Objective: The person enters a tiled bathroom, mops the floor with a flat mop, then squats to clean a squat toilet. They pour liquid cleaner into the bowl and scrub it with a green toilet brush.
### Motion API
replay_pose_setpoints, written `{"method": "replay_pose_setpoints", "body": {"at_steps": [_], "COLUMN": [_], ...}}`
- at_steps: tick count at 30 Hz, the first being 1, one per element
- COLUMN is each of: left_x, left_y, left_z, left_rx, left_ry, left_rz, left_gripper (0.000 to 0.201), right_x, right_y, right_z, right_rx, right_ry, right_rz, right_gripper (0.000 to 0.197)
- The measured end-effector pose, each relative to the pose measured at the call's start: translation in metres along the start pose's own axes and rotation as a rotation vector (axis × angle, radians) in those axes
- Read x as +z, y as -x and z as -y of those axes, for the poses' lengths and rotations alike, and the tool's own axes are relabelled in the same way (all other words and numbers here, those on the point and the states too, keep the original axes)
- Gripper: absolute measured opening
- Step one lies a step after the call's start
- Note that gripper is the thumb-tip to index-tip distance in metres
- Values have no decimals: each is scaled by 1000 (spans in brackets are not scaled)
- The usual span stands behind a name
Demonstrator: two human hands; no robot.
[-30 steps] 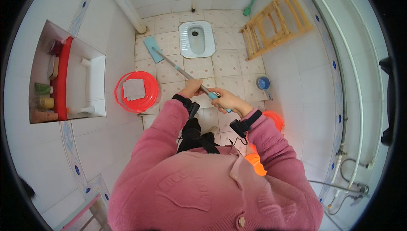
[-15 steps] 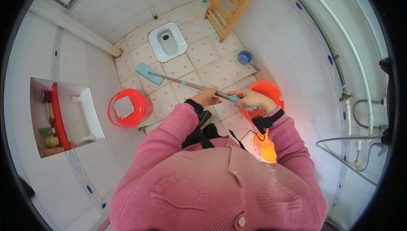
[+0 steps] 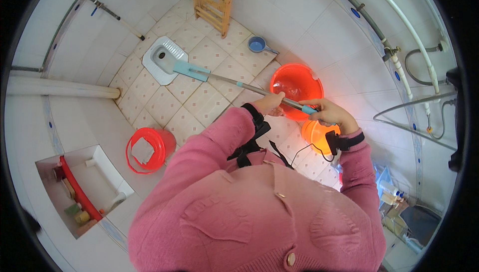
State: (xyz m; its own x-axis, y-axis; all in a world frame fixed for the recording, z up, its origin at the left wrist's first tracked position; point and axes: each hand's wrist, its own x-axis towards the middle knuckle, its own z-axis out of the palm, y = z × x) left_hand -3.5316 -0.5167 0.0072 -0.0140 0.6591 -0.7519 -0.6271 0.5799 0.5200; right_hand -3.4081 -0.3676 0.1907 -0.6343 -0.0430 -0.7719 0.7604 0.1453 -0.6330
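Both of my hands hold a flat mop point(image 3: 227, 79) with a grey metal pole and a light blue head. My left hand point(image 3: 270, 104) wraps the pole partway down. Farther up, my right hand point(image 3: 330, 112) grips the light blue handle end. In the picture, the mop head point(image 3: 192, 71) overlaps the right edge of the white squat toilet point(image 3: 160, 78); whether it touches the floor, I cannot tell. Under the pole and beside my hands stands a large red-orange bucket point(image 3: 298, 80), apparently with water in it.
An orange bucket point(image 3: 315, 135) stands below my right hand. At left is a red lidded bucket point(image 3: 167, 145) with a grey cloth point(image 3: 143, 150) on top. A blue dipper point(image 3: 257, 44) lies near the right wall. A wooden ladder-like rack point(image 3: 213, 2) leans at the back.
My view has turned to the right. The mop head has shifted from the tiles below the toilet to the toilet's right edge, and the pole now crosses the red-orange bucket.
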Motion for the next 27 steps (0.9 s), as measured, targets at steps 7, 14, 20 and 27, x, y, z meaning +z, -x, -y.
{"method": "replay_pose_setpoints", "body": {"at_steps": [7, 14, 20, 27], "left_x": [-5, -102, -225, -344], "left_y": [2, 28, 62, 64], "left_z": [-1, 5, -18, -40], "left_rx": [0, 101, 220, 252], "left_ry": [23, 68, 40, 13], "left_rz": [-6, -124, -250, -301], "left_gripper": [41, 39, 34, 29], "right_x": [31, 107, 168, 213], "right_y": [18, -56, -153, -241], "right_z": [2, 39, 102, 159], "right_rx": [5, -13, -55, -87], "right_ry": [-57, -191, -352, -534], "right_rz": [-155, -152, -174, -159], "right_gripper": [55, 56, 60, 63]}}
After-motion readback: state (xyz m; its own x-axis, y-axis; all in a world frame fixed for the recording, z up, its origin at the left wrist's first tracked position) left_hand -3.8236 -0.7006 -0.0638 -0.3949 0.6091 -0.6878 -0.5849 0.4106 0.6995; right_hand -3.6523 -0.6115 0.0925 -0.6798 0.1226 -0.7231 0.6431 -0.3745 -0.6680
